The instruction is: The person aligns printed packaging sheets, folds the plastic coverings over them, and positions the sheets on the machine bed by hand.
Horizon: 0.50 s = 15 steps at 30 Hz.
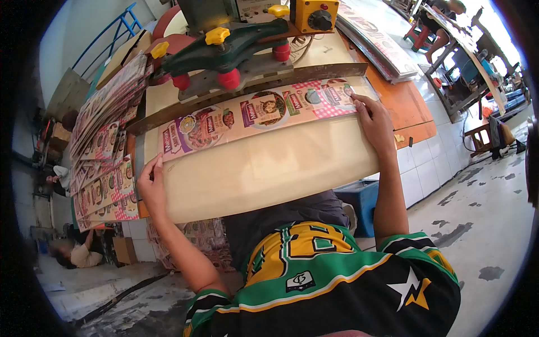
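A long printed sheet (231,121) with food pictures and pink checks lies under the front of a metal press bar (247,85). In front of it a plain cream sheet (269,168) curves down toward my lap; whether the two are one piece I cannot tell. My left hand (152,182) is closed in a pinch at the near left corner of the printed sheet. At the far right end, my right hand (375,124) pinches its edge between thumb and fingers. Above the bar stands a dark green press (224,48) with yellow knobs and red cylinders.
Stacked printed sheets (106,146) lean at the left of the orange table (407,115). More flat sheets (382,42) lie at the back right. A yellow control box (315,17) sits on the press. A blue bin (359,205) stands below. Other people are in the background.
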Available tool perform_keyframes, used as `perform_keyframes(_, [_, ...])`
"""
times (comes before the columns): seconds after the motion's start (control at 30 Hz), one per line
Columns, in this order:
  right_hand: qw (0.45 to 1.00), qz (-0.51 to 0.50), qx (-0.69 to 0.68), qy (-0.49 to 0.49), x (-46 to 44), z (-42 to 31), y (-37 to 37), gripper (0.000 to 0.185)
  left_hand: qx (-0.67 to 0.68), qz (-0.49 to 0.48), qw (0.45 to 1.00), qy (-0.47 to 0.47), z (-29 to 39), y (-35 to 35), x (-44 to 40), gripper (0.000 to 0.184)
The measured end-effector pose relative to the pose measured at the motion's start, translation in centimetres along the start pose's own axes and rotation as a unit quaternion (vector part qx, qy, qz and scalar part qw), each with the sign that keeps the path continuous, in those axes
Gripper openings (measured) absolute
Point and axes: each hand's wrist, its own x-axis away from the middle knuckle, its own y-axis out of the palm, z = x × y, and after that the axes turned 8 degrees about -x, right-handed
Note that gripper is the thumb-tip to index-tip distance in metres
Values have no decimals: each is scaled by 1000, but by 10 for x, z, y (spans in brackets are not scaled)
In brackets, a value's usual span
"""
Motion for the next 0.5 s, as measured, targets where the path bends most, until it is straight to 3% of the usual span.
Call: perform_keyframes(0.5, [999,15,37,-36,-1,3,1,27,-19,18,1000,4,1,2,0,30])
